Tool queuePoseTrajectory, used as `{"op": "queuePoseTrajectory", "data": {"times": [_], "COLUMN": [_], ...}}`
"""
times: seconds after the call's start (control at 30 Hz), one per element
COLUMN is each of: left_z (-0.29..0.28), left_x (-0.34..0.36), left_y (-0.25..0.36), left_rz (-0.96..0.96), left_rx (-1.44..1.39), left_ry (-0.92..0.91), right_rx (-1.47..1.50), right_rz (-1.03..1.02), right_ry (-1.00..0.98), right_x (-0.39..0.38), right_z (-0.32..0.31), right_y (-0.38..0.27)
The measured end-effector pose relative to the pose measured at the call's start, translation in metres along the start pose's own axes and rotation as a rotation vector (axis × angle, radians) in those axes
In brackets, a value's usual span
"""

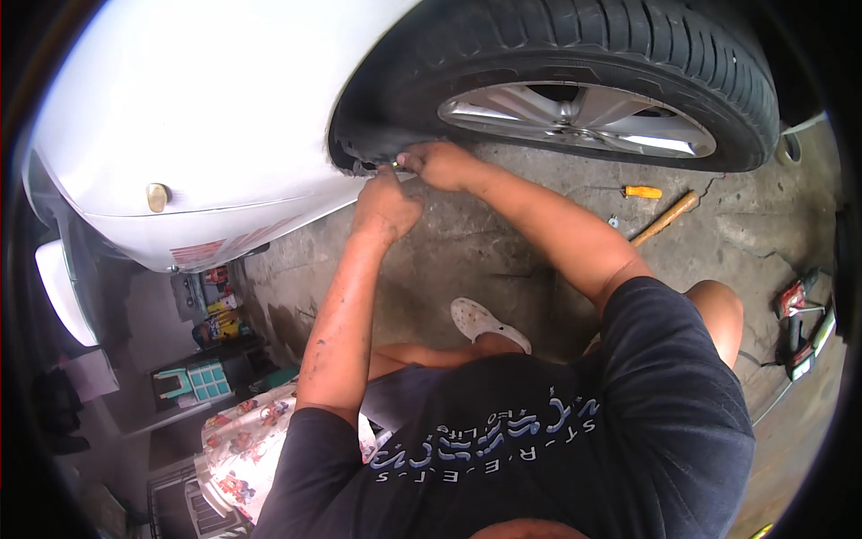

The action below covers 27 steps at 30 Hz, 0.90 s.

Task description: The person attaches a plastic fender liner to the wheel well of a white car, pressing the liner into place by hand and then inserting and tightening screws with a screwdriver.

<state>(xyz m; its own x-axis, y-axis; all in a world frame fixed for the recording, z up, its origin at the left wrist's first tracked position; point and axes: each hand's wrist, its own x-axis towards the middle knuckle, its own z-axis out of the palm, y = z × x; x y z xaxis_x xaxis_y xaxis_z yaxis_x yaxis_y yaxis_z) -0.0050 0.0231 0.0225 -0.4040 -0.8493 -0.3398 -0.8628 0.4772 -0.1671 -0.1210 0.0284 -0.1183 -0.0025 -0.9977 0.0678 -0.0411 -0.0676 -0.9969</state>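
Note:
Both my hands meet at the lower corner of a white car's wheel arch (346, 148), beside the black tyre (386, 108). My left hand (388, 208) is closed, its fingers pointing up against the arch's bottom edge. Just right of it, my right hand (442, 167) pinches at the same spot, thumb and fingers drawn together. A tiny yellowish bit shows between the fingertips, too small to name. The fingers partly cover the dark liner edge there. To the right, the tyre surrounds a silver alloy wheel (575, 126).
On the concrete floor (503, 234) lie a yellow-handled screwdriver (642, 192) and a wooden handle (664, 218). A red-and-black power tool (795, 301) lies farther right. The white car body (206, 90) fills the upper left. A teal stool (202, 382) and patterned cloth (251, 440) are at lower left.

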Motion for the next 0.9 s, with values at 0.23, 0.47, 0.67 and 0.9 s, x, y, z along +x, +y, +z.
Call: {"op": "queuePoseTrajectory", "data": {"times": [0.23, 0.47, 0.67, 0.9], "left_z": [-0.006, -0.006, -0.007, -0.01], "left_x": [0.0, -0.003, -0.006, -0.003], "left_y": [0.004, 0.004, 0.003, 0.017], "left_rz": [-0.046, -0.042, -0.035, -0.017], "left_rx": [0.009, 0.006, -0.036, -0.036], "left_ry": [-0.073, -0.046, -0.036, -0.046], "right_rx": [-0.166, 0.199, 0.371, 0.363], "right_rz": [-0.089, -0.023, 0.042, 0.164], "right_ry": [0.188, 0.235, 0.244, 0.143], "right_x": [0.004, 0.003, -0.005, 0.0], "right_z": [0.016, 0.021, 0.023, 0.022], "right_y": [0.014, 0.014, 0.002, 0.008]}}
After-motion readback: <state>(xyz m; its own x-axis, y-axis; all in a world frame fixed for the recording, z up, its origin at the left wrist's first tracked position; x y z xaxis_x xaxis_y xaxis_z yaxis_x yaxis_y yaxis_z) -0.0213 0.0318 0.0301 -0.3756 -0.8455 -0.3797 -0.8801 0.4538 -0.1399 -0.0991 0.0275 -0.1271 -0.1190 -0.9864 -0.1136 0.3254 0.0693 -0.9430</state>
